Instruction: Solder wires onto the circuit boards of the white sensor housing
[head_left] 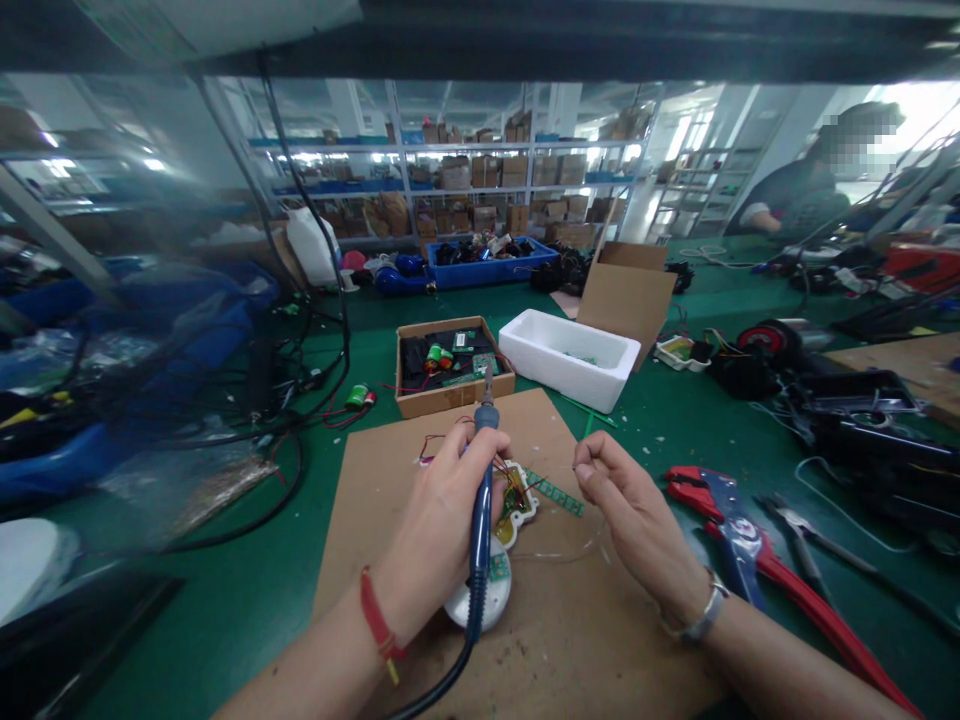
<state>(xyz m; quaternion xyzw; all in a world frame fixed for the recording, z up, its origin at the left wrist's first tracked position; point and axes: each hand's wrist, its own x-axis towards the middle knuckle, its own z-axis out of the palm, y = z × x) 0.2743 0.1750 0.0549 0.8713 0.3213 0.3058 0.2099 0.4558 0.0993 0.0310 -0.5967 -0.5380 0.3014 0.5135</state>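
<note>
My left hand [442, 500] is closed round a blue-handled soldering iron [482, 490], its metal tip pointing up and away from me. Beneath and beside these fingers lies a white plastic housing [521, 508] with a circuit board and thin wires in it; whether the fingers also grip it is hidden. A round white part [491, 600] with a small green board sits just below. To the right, my right hand [619, 500] pinches thumb and forefinger together on something too small to name. Between the hands lies a green strip of small circuit boards [556, 493].
A cardboard sheet [375, 500] covers the green table in front of me. Beyond it stand a small carton [450, 400] of batteries and boards and a white foam box [562, 375]. Red-handled crimping pliers [742, 550] and cutters [802, 530] lie right. Cables hang at left.
</note>
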